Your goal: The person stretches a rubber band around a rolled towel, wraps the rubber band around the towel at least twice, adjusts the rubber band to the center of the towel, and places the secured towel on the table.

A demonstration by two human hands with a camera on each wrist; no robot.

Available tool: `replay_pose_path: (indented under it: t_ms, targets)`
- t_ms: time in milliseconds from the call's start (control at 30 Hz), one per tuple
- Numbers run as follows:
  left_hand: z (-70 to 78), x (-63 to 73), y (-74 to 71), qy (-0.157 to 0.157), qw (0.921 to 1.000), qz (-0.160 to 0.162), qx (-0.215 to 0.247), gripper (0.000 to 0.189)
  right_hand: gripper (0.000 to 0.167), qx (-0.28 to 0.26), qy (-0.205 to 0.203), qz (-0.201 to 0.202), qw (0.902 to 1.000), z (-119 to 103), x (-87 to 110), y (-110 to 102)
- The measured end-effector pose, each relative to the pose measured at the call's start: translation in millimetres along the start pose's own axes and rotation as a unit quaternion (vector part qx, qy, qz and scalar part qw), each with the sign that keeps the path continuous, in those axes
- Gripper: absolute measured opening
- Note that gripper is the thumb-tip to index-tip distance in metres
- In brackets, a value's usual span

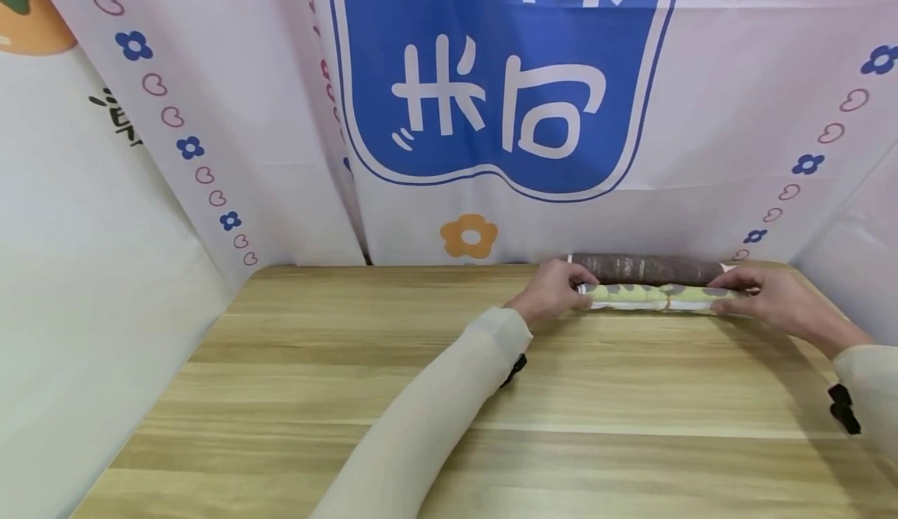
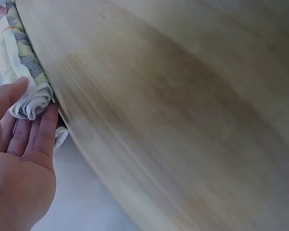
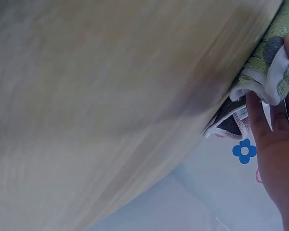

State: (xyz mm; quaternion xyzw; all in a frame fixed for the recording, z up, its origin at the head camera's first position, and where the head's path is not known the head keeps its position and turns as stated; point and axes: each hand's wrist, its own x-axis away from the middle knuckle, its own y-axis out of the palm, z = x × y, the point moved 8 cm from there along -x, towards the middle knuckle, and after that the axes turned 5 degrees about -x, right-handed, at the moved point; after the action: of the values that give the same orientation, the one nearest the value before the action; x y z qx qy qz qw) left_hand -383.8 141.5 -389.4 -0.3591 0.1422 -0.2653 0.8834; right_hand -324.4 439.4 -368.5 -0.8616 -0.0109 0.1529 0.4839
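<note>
A rolled yellow-green towel [image 1: 631, 294] with grey spots and a white edge lies along the table's far right side, a thin orange band round its middle. My left hand [image 1: 556, 291] grips its left end, thumb on one side and fingers on the other; the spiral of the rolled end shows in the left wrist view beside the left hand [image 2: 26, 144]. The right end is held between thumb and fingers of my right hand [image 1: 775, 301], seen too in the right wrist view [image 3: 279, 139]. Right behind it lies a dark brown rolled towel [image 1: 645, 268], parallel to it.
The wooden table [image 1: 316, 394] ends at a far edge just behind the brown roll. A printed white curtain [image 1: 421, 223] with a blue sign hangs along that edge. More white cloth [image 1: 863, 270] hangs at the right side.
</note>
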Motion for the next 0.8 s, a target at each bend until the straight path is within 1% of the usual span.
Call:
replay_pose_path:
  t_ms: [100,200,333,433,533,667,767,800]
  targets:
    - [-2.3,0.6,-1.1,-0.005,1.0,-0.001,0.002,0.029,0.03,0.012,-0.013,0.007,0.9998,-2.9,1.1,-1.0]
    - [-5.6,1.2,-3.3,-0.008,0.9998,-0.007,0.015,0.029,0.031,0.028,-0.027,0.011,0.9992,-7.2,2.0,-1.4]
    - [-10.8,4.6,-12.6,-0.008,0.9988,-0.018,0.045,0.033,0.032,0.028,-0.024,0.005,0.9993,-14.1,1.1,-1.8]
    - [-17.5,9.4,-25.1,-0.002,0.9986,-0.019,0.048,0.037,0.035,0.016,-0.007,-0.007,0.9998,-21.7,0.2,-1.7]
    - [-25.6,13.6,-39.1,0.005,0.9994,-0.012,0.033,0.039,0.038,0.031,-0.004,-0.012,0.9994,-35.7,-0.7,-1.8]
    - [-38.3,21.6,-60.1,-0.004,0.9997,0.008,0.021,0.042,0.035,0.033,-0.028,-0.015,0.9989,-66.7,-12.5,6.6]
    - [-43.7,30.3,-74.1,-0.009,0.9997,0.021,0.007,0.049,0.043,0.006,-0.023,-0.031,0.9992,-87.2,-23.8,17.7]
    - [-44.4,33.3,-78.0,-0.008,0.9996,0.025,-0.005,0.051,0.047,0.001,-0.02,-0.037,0.9991,-93.0,-27.1,21.2]
